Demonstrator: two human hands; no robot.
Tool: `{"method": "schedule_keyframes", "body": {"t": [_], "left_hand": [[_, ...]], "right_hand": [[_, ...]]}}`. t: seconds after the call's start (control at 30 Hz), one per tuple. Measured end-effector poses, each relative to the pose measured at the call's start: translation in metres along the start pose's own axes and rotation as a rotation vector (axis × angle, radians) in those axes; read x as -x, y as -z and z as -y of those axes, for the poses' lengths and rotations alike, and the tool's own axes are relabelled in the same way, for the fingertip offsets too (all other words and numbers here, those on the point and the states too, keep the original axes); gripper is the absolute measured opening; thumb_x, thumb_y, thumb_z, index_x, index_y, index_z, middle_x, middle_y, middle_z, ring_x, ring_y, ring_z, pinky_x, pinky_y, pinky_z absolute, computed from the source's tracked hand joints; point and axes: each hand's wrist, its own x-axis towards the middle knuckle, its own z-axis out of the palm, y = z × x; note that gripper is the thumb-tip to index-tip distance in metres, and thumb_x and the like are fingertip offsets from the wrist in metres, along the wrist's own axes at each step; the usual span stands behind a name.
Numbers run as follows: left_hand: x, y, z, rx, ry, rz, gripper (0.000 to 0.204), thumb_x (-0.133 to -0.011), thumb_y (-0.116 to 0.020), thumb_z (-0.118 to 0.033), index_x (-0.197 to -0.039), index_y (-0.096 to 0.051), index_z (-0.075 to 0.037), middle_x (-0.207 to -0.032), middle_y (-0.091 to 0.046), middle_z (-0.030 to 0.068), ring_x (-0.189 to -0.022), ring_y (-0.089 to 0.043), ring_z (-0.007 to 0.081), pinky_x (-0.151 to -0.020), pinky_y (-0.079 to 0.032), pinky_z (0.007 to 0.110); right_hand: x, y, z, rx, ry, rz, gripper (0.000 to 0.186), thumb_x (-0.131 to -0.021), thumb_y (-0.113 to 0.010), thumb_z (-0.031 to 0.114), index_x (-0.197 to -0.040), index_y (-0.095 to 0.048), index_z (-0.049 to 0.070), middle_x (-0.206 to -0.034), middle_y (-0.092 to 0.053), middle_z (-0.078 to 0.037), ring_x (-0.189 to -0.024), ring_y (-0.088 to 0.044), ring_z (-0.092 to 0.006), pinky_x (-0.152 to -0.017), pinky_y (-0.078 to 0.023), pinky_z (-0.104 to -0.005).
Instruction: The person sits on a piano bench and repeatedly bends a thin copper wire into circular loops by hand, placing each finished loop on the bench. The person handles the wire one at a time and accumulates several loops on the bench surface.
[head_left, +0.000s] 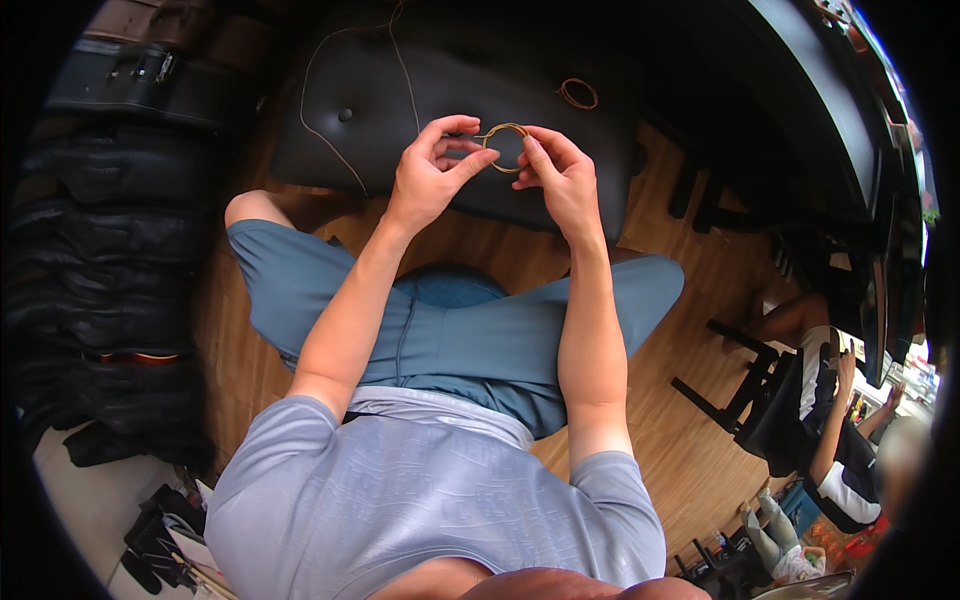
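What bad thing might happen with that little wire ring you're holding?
The coiled wire ring is pinched only by the fingertips of the left hand and right hand, so it might spring open or slip and drop onto the black stool. A loose strand trails across the stool and might tangle.

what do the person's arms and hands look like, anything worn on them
Both arms are bare from the upper arm down, with short light grey-blue T-shirt sleeves ending above the elbows. The left hand and right hand wear no gloves; no watch, bracelet or ring is visible on either.
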Motion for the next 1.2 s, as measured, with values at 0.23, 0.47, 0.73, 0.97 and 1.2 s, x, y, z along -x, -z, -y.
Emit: {"method": "schedule_keyframes", "body": {"t": [0.23, 0.47, 0.73, 0.97, 1.2], "left_hand": [[0.002, 0.002, 0.001, -0.032, 0.099, 0.002, 0.025, -0.095, -0.073, -0.016, -0.116, -0.07, -0.002, -0.095, -0.072, 0.0035, -0.084, -0.069, 0.0101, -0.072, -0.054, 0.023], [-0.001, 0.009, 0.003, 0.065, 0.122, 0.026, 0.022, -0.098, -0.07, -0.02, -0.111, -0.073, -0.002, -0.094, -0.075, 0.0054, -0.083, -0.069, 0.01, -0.071, -0.053, 0.023], [0.0, 0.004, -0.001, 0.078, 0.111, 0.025, 0.019, -0.093, -0.072, -0.005, -0.112, -0.073, -0.001, -0.096, -0.073, 0.0056, -0.089, -0.07, 0.0116, -0.082, -0.057, 0.025], [-0.002, 0.007, 0.001, -0.032, -0.022, 0.048, 0.018, -0.09, -0.075, -0.005, -0.108, -0.076, -0.002, -0.102, -0.073, 0.0067, -0.089, -0.07, 0.0131, -0.079, -0.057, 0.025], [-0.003, 0.013, 0.004, -0.279, -0.148, 0.041, 0.017, -0.092, -0.074, -0.006, -0.106, -0.074, 0.002, -0.103, -0.071, 0.0059, -0.087, -0.07, 0.0117, -0.078, -0.055, 0.024]], "right_hand": [[0.001, 0.003, 0.002, -0.08, -0.062, 0.093, 0.027, -0.103, -0.062, 0.022, -0.114, -0.069, -0.001, -0.085, -0.068, -0.006, -0.074, -0.066, -0.0122, -0.069, -0.059, -0.0275], [0.004, 0.005, 0.009, -0.098, -0.168, 0.201, 0.026, -0.099, -0.068, 0.023, -0.107, -0.068, -0.001, -0.086, -0.069, -0.007, -0.076, -0.068, -0.0141, -0.073, -0.059, -0.0278], [0.003, 0.001, 0.014, -0.105, -0.165, 0.213, 0.033, -0.103, -0.061, 0.023, -0.126, -0.063, 0.0, -0.09, -0.067, -0.006, -0.081, -0.068, -0.0148, -0.076, -0.059, -0.0286], [0.002, 0.005, 0.009, -0.207, -0.213, 0.292, 0.035, -0.105, -0.057, 0.021, -0.133, -0.061, 0.0, -0.09, -0.067, -0.005, -0.081, -0.068, -0.0148, -0.076, -0.059, -0.0288], [0.004, 0.004, 0.012, -0.163, -0.239, 0.315, 0.035, -0.105, -0.057, 0.022, -0.131, -0.063, 0.0, -0.088, -0.066, -0.004, -0.079, -0.066, -0.0139, -0.075, -0.057, -0.0281]]}}
